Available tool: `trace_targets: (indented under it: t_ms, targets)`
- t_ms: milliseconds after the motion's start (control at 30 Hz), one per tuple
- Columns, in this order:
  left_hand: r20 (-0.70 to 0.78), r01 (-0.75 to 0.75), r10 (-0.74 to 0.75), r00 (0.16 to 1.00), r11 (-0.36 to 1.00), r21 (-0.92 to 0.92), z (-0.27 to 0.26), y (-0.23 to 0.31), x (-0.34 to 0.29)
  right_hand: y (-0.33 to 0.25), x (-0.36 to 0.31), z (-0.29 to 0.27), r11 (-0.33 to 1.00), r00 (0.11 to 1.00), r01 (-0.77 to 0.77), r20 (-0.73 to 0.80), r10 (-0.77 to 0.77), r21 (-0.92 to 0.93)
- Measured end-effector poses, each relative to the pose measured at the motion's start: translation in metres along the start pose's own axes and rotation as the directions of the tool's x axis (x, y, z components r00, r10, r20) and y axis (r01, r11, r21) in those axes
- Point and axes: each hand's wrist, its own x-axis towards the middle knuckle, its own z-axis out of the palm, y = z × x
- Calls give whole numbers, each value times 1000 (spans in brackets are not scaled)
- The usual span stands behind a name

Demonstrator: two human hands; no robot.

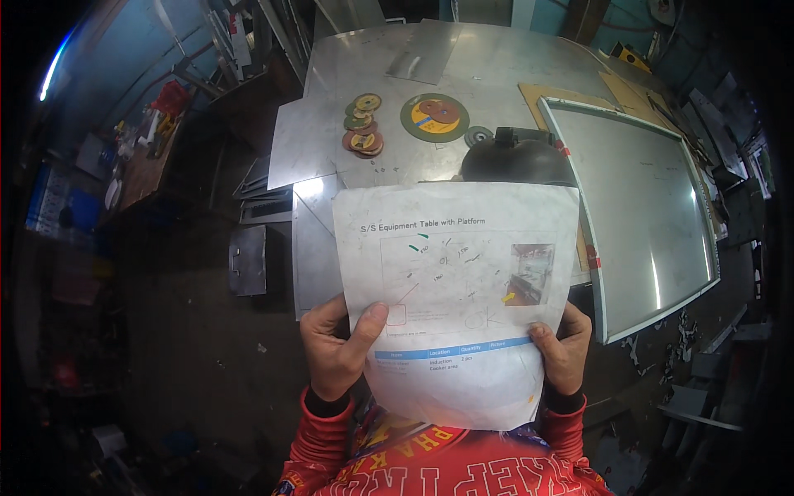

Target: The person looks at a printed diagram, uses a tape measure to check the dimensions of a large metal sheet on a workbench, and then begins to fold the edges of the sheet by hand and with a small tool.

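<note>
A white printed sheet of paper is held up in front of my body, bearing a faint drawing, a small photo, pen marks and a blue-headed table. My left hand pinches its left edge, thumb on the printed face and fingers behind. At the right edge my right hand grips it the same way. The fingers behind the paper are largely hidden. Just beyond the sheet's top edge a dark welding helmet lies on the metal table, partly covered by the paper.
Several cutting discs and a large green disc with smaller ones on it lie on the metal sheet tabletop. A white-edged framed panel leans at the right. A dark metal box stands left. Metal scraps litter the right floor.
</note>
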Motion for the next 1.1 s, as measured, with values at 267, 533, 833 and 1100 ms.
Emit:
trace_targets:
  t_ms: [267, 533, 833, 1100]
  targets:
    - [4, 12, -12, 1000, 1000, -20, 6, 0, 8, -1, 8, -3, 1000, 1000, -5, -14, 4, -18]
    - [-13, 19, -19, 1000, 999, -47, 14, -12, 10, 0, 8, -7, 999, 1000, -7, 14, 8, -46]
    - [-27, 108, -112, 993, 986, -124, 21, -28, 15, 7, 12, -8, 997, 998, -50, 23, 51, -50]
    - [-35, 105, -111, 993, 986, -129, 22, -26, 18, 16, 17, -5, 999, 999, -35, 25, 36, -26]
